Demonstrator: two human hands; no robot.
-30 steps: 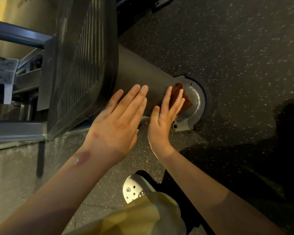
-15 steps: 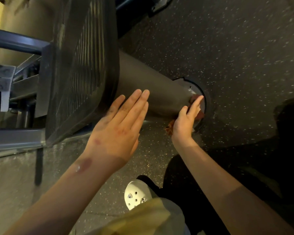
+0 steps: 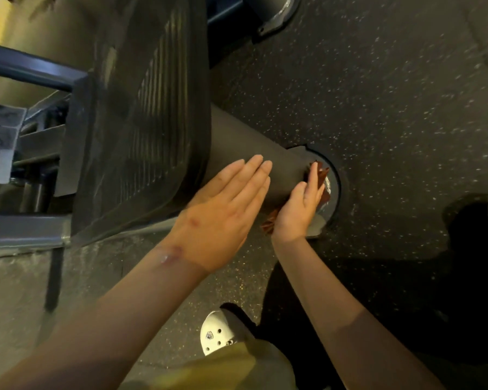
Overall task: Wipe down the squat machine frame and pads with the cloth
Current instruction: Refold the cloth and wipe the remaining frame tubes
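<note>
White clog (image 3: 217, 334) on speckled floor (image 3: 378, 94)

The floor (image 3: 378, 94) was dark speckled rubber. A round metal foot (image 3: 332, 190) sat flat on it, with a second foot (image 3: 276, 15) well apart. A white clog (image 3: 214, 333) stood nearer.

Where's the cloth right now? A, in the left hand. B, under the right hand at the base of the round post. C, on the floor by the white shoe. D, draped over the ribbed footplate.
B: the reddish cloth shows beneath the right hand, pressed against the post just above its floor plate.
</note>
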